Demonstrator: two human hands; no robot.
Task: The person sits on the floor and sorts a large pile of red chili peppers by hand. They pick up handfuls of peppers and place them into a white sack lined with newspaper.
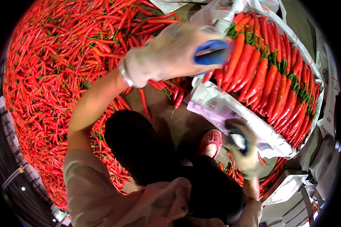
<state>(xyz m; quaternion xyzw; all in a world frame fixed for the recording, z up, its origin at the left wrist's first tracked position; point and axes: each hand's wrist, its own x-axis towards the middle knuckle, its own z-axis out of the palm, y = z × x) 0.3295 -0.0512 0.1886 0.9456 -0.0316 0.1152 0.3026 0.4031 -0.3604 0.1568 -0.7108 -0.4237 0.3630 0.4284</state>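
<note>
My left hand [182, 54] wears a white knit glove with blue-coated fingers and is blurred. Its curled fingertips are at the near-left end of neatly layered red chili peppers [261, 73], whose green stems line up in rows. Whether those fingers grip a pepper cannot be told. Printed paper [233, 105] lines the container around the layers and folds out over its near side. Lower right, my right hand [247, 150], in a similar glove and also blurred, hovers beside that paper edge. A gap shows between its thumb and fingers, with nothing visible in it.
A huge loose heap of red chilies [51, 93] fills the left side. Stray chilies [179, 99] lie on the floor [170, 122] near my shoe [211, 142]. More chilies [234, 173] lie beneath my right hand. A bright pale panel [285, 188] is at lower right.
</note>
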